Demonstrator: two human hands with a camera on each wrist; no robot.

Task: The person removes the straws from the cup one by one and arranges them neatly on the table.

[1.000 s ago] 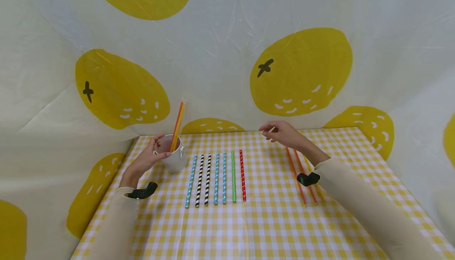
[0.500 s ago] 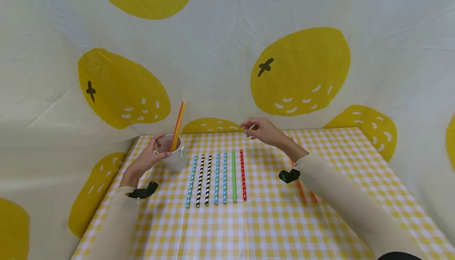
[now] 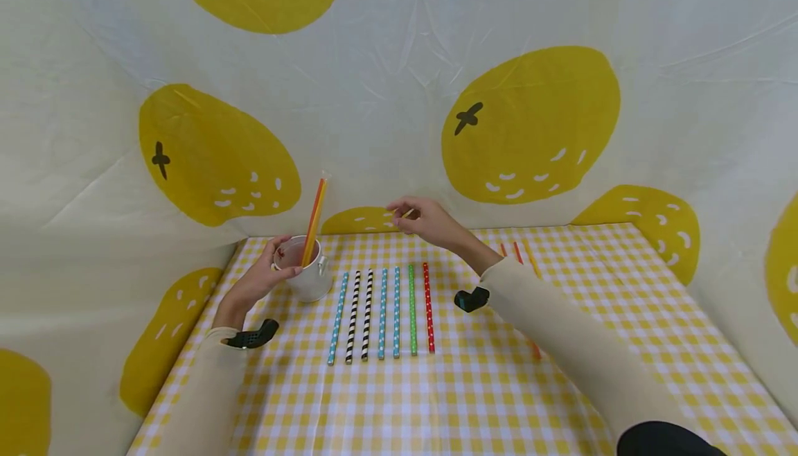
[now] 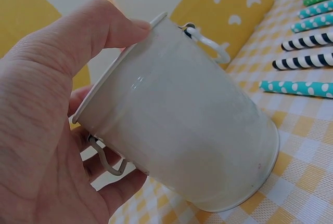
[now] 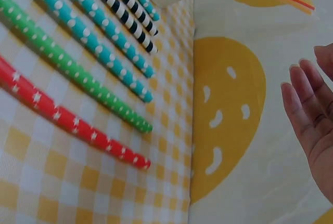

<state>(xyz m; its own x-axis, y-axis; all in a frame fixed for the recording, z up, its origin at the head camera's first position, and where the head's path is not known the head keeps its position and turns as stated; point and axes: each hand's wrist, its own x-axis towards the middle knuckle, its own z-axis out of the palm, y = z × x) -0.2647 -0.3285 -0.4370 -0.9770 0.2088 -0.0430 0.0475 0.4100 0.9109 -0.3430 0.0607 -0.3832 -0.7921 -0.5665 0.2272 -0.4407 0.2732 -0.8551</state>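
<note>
At the left of the table my left hand (image 3: 258, 277) grips a small white metal bucket (image 4: 182, 115) by its rim, the thumb over the near side and the fingers round the far side. The bucket has little wire handles (image 4: 208, 46). Several orange and yellow straws (image 3: 314, 220) lean upright out of it, one end wrapped in something clear. My right hand (image 3: 427, 220) hovers above the table's back edge with relaxed, slightly bent fingers (image 5: 299, 96) and nothing between them. It is above and behind the red star-patterned paper straw (image 3: 428, 307).
Right of the bucket lies a row of paper straws: blue dotted (image 3: 338, 317), black-striped (image 3: 352, 316) and green dotted (image 3: 412, 310). Orange straws (image 3: 519, 253) and a yellow straw (image 3: 532, 258) lie at the right, partly under my right sleeve (image 3: 561, 331). A lemon-print sheet (image 3: 386, 82) hangs behind.
My right hand has moved left along the back of the table, from near the orange straws toward the bucket. The left hand and bucket have stayed put.
</note>
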